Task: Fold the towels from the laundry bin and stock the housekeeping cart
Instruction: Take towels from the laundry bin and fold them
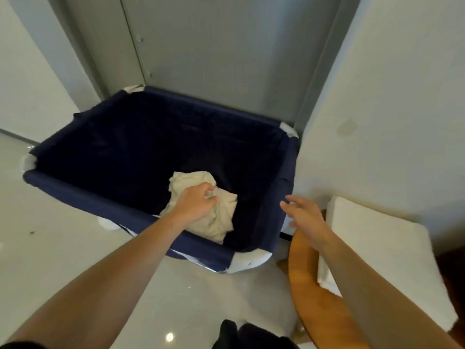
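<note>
Cream towel (216, 217), crumpled in navy laundry bin (83, 195): soft, light, limp; your left hand (195, 205) fingers bunch its middle, right hand (304, 215) open—find a corner.

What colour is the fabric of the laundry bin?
Dark navy blue, seen in the head view on the laundry bin.

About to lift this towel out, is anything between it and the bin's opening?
Nothing visible. The left hand already grips the beige towel inside the navy bin, open above. The right hand hovers open beside the rim.
</note>
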